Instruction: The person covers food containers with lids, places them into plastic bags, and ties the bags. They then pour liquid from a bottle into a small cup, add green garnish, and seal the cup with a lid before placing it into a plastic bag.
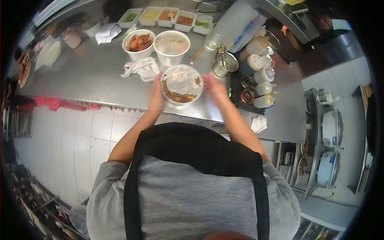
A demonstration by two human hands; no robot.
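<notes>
A round clear takeaway container [182,85] with brown saucy food and rice stands on the steel counter [92,76] near its front edge. My left hand [156,97] rests against the container's left side. My right hand [214,87] is blurred just right of the container, fingers spread, apparently not touching it. Behind the container stand a white bowl of reddish meat [138,43] and a white bowl of pale soup [171,46].
A crumpled white cloth [142,68] lies left of the container. Several sauce trays [168,18] line the back. Squeeze bottles [262,76], a metal cup [224,64] and jars crowd the right. Rice cookers [330,128] sit at far right.
</notes>
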